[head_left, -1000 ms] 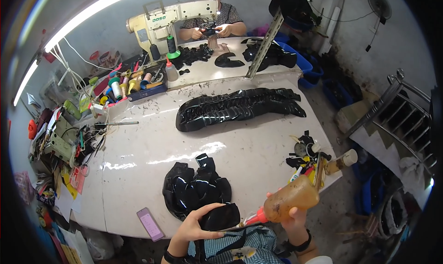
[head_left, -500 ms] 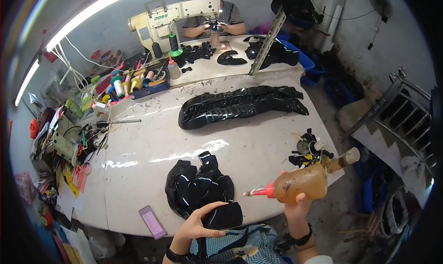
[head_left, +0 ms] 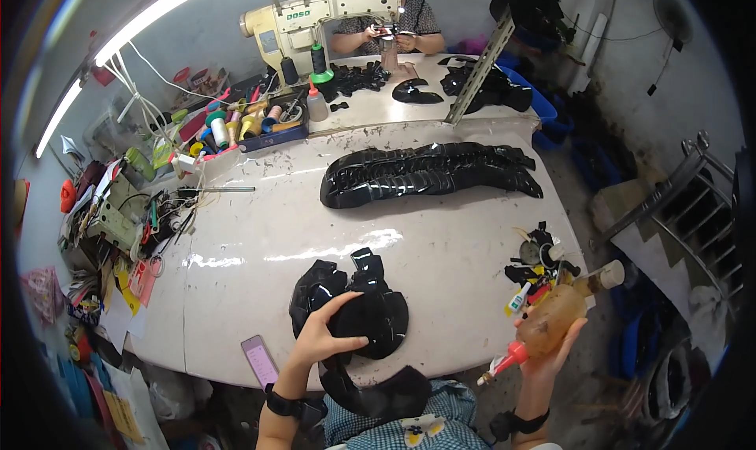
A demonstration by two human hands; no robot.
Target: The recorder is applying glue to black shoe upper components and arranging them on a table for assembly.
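My left hand (head_left: 327, 336) lies over a heap of glossy black shoe-upper-like pieces (head_left: 386, 316) near the table's front edge. Its thumb and fingers are spread apart, touching the pieces. Below it, another curved black piece (head_left: 386, 393) rests at my lap against the checked apron (head_left: 441, 407). In my right hand (head_left: 568, 348) is a squeeze bottle (head_left: 555, 320) of amber liquid, apparently glue, tilted so that its red nozzle points down and to the left. A phone (head_left: 260, 362) with a lit screen lies left of the heap.
A long row of stacked black pieces (head_left: 425, 174) lies mid-table. Small tools and bottles (head_left: 539, 265) clutter the right edge. Tools and papers (head_left: 118, 222) crowd the left side, near a thread tray (head_left: 272, 139). Across the table, a person works at a sewing machine (head_left: 315, 13).
My left hand has let go of a black piece, now at my lap, and moved up onto the heap. The bottle has shifted right, its nozzle turning downward. The view has shifted slightly.
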